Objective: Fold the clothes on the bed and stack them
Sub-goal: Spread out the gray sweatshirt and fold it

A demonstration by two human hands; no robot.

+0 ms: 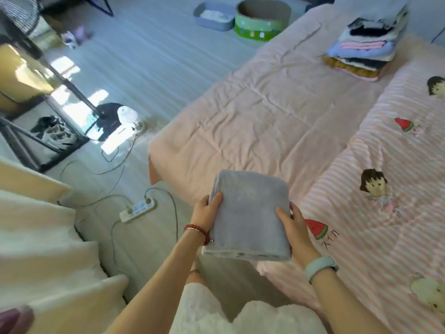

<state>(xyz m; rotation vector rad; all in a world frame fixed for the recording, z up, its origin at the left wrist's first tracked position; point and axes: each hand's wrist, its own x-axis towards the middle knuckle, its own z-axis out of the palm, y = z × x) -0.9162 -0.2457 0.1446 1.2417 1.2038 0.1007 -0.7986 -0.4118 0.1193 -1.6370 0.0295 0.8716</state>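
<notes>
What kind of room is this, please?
Most likely a home bedroom: a bed with a pink sheet and a cartoon quilt, a stack of folded clothes on it, and a power strip on the floor.

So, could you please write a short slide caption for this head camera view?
Both hands, left hand and right hand, hold a folded grey-blue knitted garment above the pink bed.

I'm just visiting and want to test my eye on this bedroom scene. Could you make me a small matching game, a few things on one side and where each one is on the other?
Things:
1. folded grey garment
2. stack of folded clothes
3. power strip
4. green round box

Places:
A. on the floor beside a grey tray
B. held in both hands
C. on the floor, cables plugged in
D. at the far end of the bed

Pairs: 1-B, 2-D, 3-C, 4-A
</notes>
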